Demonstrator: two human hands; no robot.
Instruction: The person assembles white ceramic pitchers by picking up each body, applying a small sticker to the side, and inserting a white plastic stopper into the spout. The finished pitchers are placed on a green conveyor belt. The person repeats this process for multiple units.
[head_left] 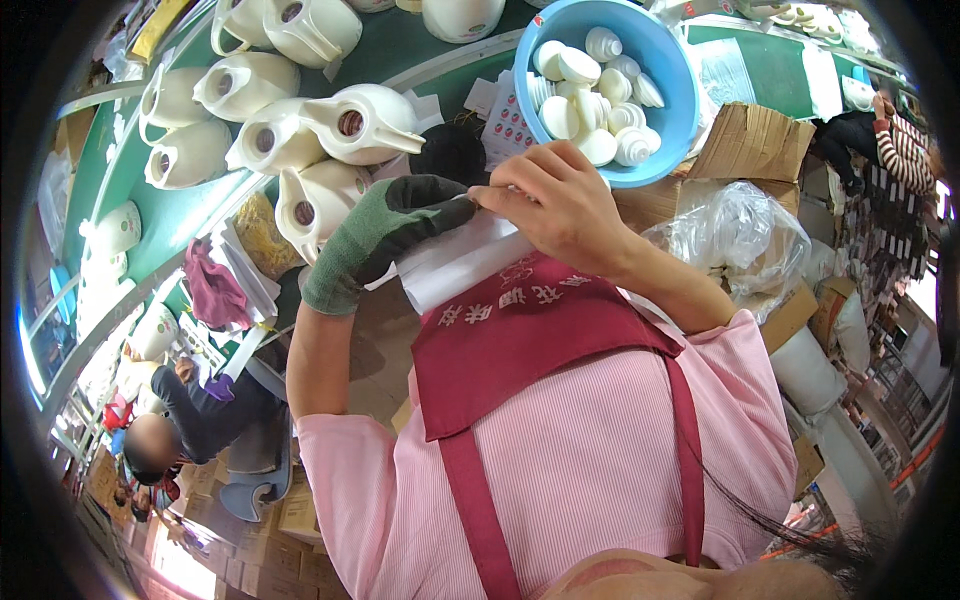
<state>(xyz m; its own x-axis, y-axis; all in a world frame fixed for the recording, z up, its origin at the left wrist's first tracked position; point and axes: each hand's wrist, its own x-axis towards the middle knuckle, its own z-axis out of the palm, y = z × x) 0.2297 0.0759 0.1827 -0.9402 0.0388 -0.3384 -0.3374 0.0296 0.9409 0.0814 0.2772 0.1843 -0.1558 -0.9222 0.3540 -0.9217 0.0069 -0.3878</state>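
A: Head view. State of the hands?

B: Left hand [390, 228], in a green knit glove with dark fingers: thumb and fingers pressed together, pinching the upper edge of a white sheet [462, 262]. Right hand [558, 200], bare: fingers curled, thumb and forefinger closed just beside the gloved fingertips. Its exact contact with the sheet: cannot tell.

A: Position of sheet?

B: Below both hands, in front of the maroon apron [540, 355], slightly curved. Paper or film: cannot tell.

A: Surroundings?

B: Lidless cream jugs [290, 130], spouted and handled, grouped on the green worktop [170, 215] near the left hand. Beyond the right hand, a light-blue basin [678, 75] holding white threaded stoppers [592, 110]. Red-printed label sheet [505, 125] just left of it. Farther right: cardboard carton [750, 145], crumpled clear plastic bag [740, 235].
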